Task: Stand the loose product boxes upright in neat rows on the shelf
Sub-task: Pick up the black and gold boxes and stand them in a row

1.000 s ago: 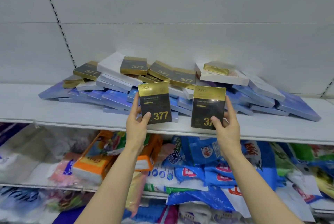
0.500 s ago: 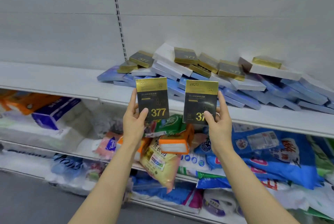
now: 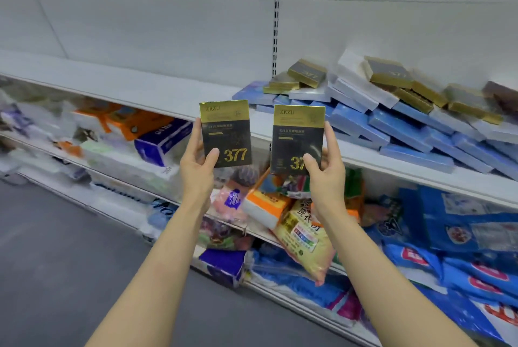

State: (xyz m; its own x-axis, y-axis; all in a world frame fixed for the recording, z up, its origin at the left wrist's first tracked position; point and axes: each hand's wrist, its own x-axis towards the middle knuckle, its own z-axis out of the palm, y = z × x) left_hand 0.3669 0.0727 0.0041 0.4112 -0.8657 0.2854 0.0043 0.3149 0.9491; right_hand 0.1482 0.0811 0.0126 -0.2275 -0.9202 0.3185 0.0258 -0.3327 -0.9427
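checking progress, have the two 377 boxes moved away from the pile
Yes: both held boxes now sit left of the pile, no longer in front of it.

Both bare forearms are raised from the bottom edge of the head view and stretched forward, the left from about 7 o'clock, the right from about 5 o'clock, converging toward the centre. The left hand (image 3: 196, 170) is held upright, its thumb laid across the front of a black-and-gold box (image 3: 225, 133) and its fingers set behind the box's left edge. The right hand (image 3: 326, 171) mirrors it at 3 o'clock of the left, its thumb pressed on the front of a second box (image 3: 297, 139), its fingers wrapped behind the right edge. The two hands are kept apart, at nearly level height.
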